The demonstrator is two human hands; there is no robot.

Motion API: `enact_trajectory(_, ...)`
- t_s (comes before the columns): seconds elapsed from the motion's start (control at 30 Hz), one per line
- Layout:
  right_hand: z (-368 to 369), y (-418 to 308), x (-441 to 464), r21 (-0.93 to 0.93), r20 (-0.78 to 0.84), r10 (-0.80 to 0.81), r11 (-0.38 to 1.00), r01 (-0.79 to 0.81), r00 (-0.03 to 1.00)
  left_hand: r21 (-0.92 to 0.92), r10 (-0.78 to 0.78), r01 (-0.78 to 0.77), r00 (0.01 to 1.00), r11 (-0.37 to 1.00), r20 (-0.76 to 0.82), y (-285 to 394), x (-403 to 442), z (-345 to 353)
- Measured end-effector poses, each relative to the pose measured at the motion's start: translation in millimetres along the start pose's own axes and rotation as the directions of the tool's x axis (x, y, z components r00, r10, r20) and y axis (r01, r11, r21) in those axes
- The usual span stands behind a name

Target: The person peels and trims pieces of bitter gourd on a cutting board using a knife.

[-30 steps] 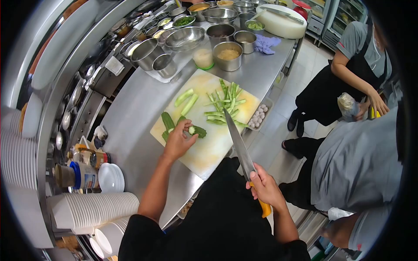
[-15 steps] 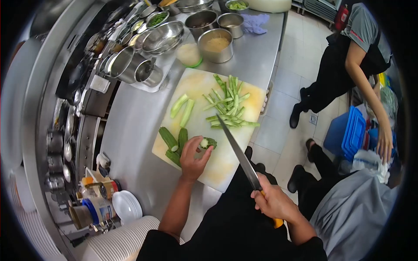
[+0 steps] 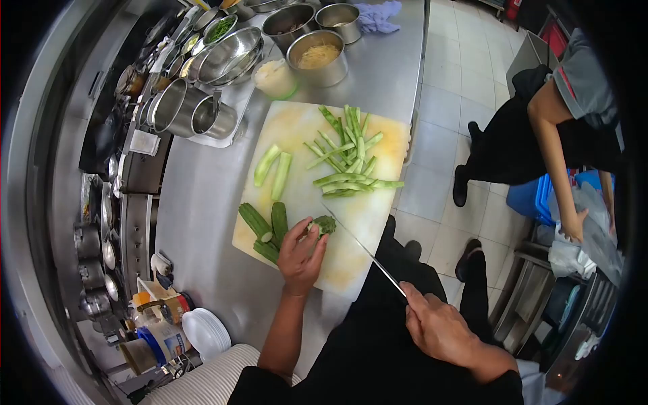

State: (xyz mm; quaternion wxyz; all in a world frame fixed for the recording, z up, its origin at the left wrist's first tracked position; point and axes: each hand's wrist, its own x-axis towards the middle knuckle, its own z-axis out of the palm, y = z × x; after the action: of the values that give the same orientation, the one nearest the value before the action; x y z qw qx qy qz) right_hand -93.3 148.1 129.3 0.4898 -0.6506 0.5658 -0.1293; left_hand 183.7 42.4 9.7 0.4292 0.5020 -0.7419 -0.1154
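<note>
My left hand [image 3: 300, 255] has its fingers closed around the near end of a short green gourd piece [image 3: 326, 225] on the white cutting board [image 3: 304, 162]. My right hand [image 3: 440, 327] grips a long kitchen knife [image 3: 370, 254] whose handle is hidden in the fist. Its blade slants up over the board, edge-on, with the tip just right of the gourd piece. Dark green unpeeled gourd lengths [image 3: 255, 221] lie left of my left hand. Two pale split lengths [image 3: 281, 177] rest above them. Several cut green strips [image 3: 351, 152] are heaped at the board's far right.
Beyond the board stand a pot of pale shreds [image 3: 318, 62], a tub with a green base [image 3: 277, 79] and steel bowls [image 3: 229, 54]. Steel pots [image 3: 177, 108] stand at left. Stacked plates [image 3: 209, 378] are near my left arm. A co-worker [image 3: 557, 128] bends over at right.
The knife has turned from showing its broad side to edge-on, its tip lower and nearer the gourd piece. The gourd piece has turned in my left hand. The co-worker has bent further down.
</note>
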Motion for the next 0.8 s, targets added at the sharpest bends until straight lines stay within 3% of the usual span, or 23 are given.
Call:
enact_trajectory(0.5,17,2,-15,0.011,-0.024,-0.012,1.000,0.013,1.000,-0.064,-0.016,0.017,1.000,0.998,0.013,-1,1,-2)
enact_trajectory(0.8,18,-6,-26,-0.075,-0.054,-0.022,0.997,0.018,0.998,-0.126,-0.036,0.036,0.999,0.991,0.001,-6,-6,0)
